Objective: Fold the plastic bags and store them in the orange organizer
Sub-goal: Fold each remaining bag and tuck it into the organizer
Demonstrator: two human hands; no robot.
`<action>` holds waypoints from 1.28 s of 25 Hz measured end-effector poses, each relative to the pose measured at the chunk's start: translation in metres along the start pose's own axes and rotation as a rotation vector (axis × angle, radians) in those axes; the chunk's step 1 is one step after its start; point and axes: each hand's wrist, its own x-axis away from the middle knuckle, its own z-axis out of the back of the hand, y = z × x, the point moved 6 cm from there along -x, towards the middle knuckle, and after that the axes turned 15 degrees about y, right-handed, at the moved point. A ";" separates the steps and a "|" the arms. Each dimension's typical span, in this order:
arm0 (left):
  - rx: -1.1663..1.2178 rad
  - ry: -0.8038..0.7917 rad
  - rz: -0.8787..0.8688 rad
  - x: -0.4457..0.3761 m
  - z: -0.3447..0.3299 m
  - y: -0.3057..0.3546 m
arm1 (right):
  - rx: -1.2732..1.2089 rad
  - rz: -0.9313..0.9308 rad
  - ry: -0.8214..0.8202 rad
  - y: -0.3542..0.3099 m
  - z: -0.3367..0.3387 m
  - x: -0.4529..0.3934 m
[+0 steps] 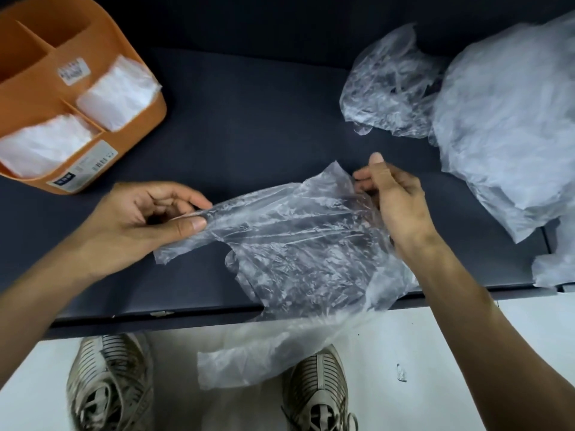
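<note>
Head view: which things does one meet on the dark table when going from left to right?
Orange organizer with folded bags → left hand → clear plastic bag held between both hands → right hand → big heap of unfolded bags.

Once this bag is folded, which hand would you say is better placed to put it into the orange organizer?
Left, probably. The left hand pinches the bag on the side nearer the organizer, which sits at the table's far left. The right hand holds the opposite edge, farther away.

Orange organizer (pixel 146 118), clear bag (pixel 298 244), dark navy table (pixel 249 119).
</note>
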 end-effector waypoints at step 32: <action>-0.121 0.103 0.045 -0.018 0.014 0.002 | 0.227 0.402 0.102 -0.007 0.002 -0.031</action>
